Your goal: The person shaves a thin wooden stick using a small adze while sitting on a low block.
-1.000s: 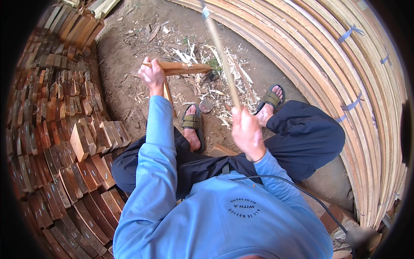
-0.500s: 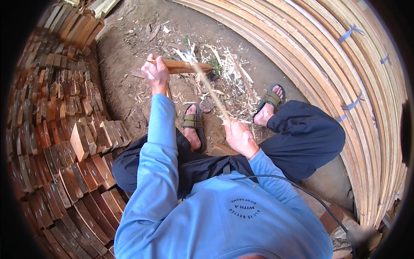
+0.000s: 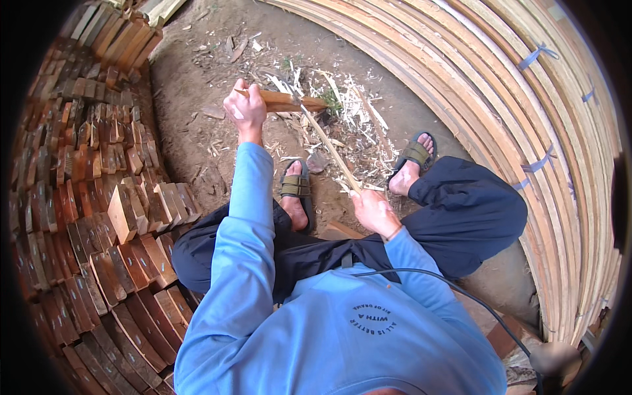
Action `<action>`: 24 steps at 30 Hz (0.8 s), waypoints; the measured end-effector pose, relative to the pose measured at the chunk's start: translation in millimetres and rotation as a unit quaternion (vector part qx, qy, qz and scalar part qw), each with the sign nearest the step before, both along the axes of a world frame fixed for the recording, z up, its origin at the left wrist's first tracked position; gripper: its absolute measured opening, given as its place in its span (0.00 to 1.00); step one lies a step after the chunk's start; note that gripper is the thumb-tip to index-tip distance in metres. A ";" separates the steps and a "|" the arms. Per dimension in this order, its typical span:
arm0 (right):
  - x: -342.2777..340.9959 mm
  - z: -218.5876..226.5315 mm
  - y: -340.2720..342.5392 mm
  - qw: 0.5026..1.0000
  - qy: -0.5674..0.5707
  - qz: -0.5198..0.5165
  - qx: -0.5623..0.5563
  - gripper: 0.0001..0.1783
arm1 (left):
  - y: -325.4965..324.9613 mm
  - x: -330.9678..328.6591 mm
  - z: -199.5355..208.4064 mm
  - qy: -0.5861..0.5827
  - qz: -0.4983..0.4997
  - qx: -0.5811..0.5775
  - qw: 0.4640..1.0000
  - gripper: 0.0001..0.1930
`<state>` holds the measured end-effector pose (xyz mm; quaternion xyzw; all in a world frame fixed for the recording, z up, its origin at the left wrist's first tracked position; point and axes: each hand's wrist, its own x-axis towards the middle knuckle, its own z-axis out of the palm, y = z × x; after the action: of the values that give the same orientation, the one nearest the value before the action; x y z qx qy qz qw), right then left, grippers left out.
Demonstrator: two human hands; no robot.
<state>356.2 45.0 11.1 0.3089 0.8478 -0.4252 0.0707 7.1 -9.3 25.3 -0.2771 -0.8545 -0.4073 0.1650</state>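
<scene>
My left hand (image 3: 246, 108) is closed round the left end of a short wooden piece (image 3: 276, 101), which lies sideways above the ground and tapers at its right end. My right hand (image 3: 376, 212) grips the lower end of a long, thin wooden handle (image 3: 334, 153). This handle slants up and left to the wooden piece, where a small dark head seems to meet it; it looks like a hatchet or adze, but the head is too small to tell. Pale wood shavings (image 3: 362, 118) lie scattered on the ground beyond my right hand.
Stacked wooden blocks (image 3: 85, 217) form a wall along my left. Long bent planks (image 3: 461, 85), tied with blue strips, curve round the right side. My sandalled feet (image 3: 296, 191) stand either side of the shavings. A black cable (image 3: 454, 283) crosses my shirt.
The handle in my right hand was blurred by motion and is now sharp. My right hand has shifted slightly right, and my left hand with the wooden piece slightly right too.
</scene>
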 end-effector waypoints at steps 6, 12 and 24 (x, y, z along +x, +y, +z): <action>-17.5 101.8 24.6 0.985 0.130 -0.109 -0.035 0.18 | 0.6 4.2 -7.3 0.011 0.004 -0.012 1.000 0.13; -8.3 10.8 6.7 0.999 0.037 -0.024 -0.022 0.20 | 9.9 -2.1 0.8 -0.001 -0.007 -0.002 1.000 0.13; 1.6 -18.6 -10.3 0.982 0.140 0.006 0.123 0.15 | 9.5 -0.4 1.9 0.014 0.006 -0.017 1.000 0.12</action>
<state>357.7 34.7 -7.5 0.2477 0.8969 -0.3564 -0.0852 6.7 0.2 27.2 -0.2804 -0.8604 -0.3880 0.1748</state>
